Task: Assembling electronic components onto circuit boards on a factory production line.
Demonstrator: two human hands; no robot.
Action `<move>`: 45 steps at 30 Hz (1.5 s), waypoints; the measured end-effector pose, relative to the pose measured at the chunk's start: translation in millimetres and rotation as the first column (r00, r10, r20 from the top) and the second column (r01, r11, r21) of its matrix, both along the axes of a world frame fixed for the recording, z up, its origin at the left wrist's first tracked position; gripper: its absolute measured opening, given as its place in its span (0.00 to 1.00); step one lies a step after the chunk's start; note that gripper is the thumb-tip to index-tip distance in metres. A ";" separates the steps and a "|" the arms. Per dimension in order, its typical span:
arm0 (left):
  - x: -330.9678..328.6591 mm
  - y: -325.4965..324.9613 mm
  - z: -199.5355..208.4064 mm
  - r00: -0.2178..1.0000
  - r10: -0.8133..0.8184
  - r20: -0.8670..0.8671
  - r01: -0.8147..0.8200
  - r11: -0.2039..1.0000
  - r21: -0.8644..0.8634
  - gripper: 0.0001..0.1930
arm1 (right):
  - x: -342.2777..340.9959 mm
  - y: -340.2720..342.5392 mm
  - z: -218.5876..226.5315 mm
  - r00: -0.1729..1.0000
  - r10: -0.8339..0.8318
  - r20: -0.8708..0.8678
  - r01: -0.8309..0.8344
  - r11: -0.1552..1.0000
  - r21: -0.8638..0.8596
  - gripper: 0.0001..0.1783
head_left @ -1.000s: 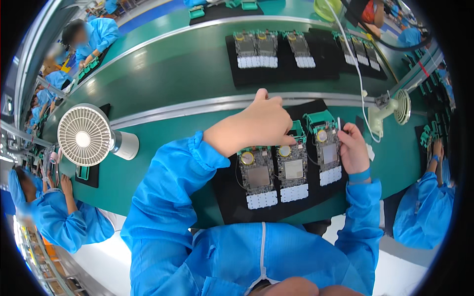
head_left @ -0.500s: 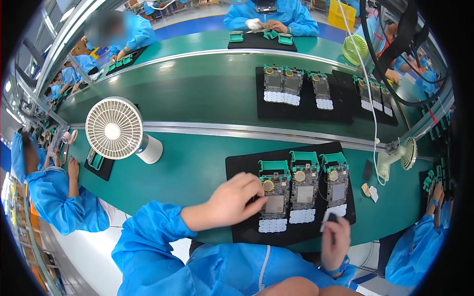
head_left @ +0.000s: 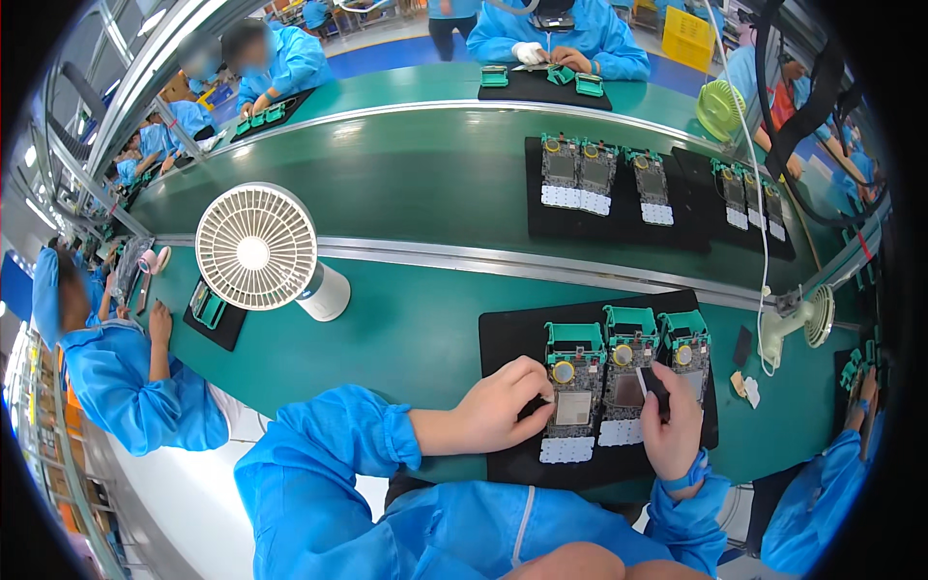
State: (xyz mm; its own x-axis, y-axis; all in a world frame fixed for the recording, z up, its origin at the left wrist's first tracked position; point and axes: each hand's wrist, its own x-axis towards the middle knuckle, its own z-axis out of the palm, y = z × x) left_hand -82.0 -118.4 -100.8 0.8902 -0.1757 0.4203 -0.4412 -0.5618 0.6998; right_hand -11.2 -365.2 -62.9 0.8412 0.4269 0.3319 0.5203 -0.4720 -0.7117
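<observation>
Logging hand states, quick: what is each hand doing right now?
Left hand: fingers curled, touching the left circuit board on the black mat.
Right hand: closed on a small dark tool.

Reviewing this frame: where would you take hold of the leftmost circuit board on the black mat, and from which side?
Probably by the long side edges of the leftmost circuit board, coming from above. It lies flat on the black mat, its face crowded with components, and the left hand already touches its left edge. The middle board sits close on the right, so room is tight.
</observation>
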 end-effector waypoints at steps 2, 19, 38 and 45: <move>-1.2 3.5 -6.8 1.000 -0.027 -0.008 0.027 0.999 -0.039 0.10 | 1.1 -0.8 -13.7 0.999 0.032 0.036 -0.033 0.999 0.028 0.20; -4.7 -2.4 -7.2 0.995 0.033 -0.095 -0.047 0.989 -0.140 0.09 | -11.4 -16.0 -41.3 0.999 0.030 0.029 -0.032 0.997 0.077 0.20; -7.7 -10.6 -15.0 0.992 0.086 -0.090 -0.099 0.983 -0.151 0.07 | -3.8 -27.0 -63.9 0.994 -0.109 -0.031 0.112 0.987 0.119 0.20; -8.2 -9.9 -20.0 0.993 0.100 -0.057 -0.105 0.989 -0.101 0.07 | -8.5 -26.9 -64.2 0.996 -0.065 -0.067 0.074 0.988 0.137 0.20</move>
